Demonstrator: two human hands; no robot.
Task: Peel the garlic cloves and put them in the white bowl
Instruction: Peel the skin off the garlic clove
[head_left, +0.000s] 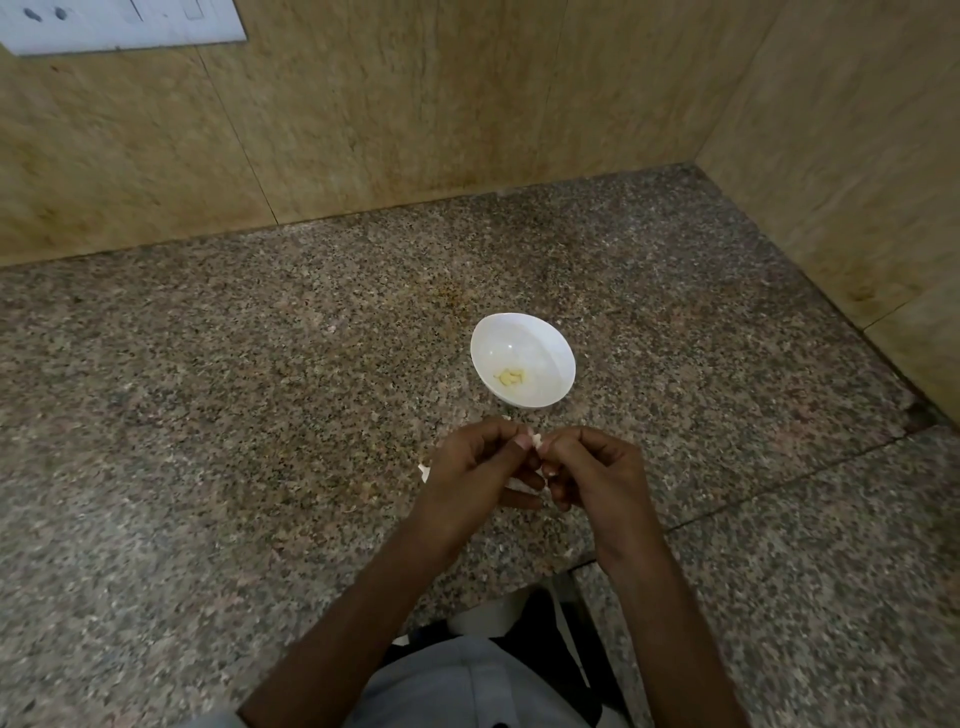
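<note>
A small white bowl (522, 343) stands on the granite counter with a few pale yellow peeled garlic cloves (511, 377) at its bottom. Just in front of the bowl my left hand (478, 467) and my right hand (592, 473) meet fingertip to fingertip. Both pinch a garlic clove (536, 441) with white skin, of which only a small bit shows between the fingers. More white papery skin (521, 484) shows below, between the two hands.
A scrap of white skin (424, 471) lies on the counter (260, 389) left of my left hand. Stone walls close the counter at the back and right. The counter's front edge has a cut-out near my body.
</note>
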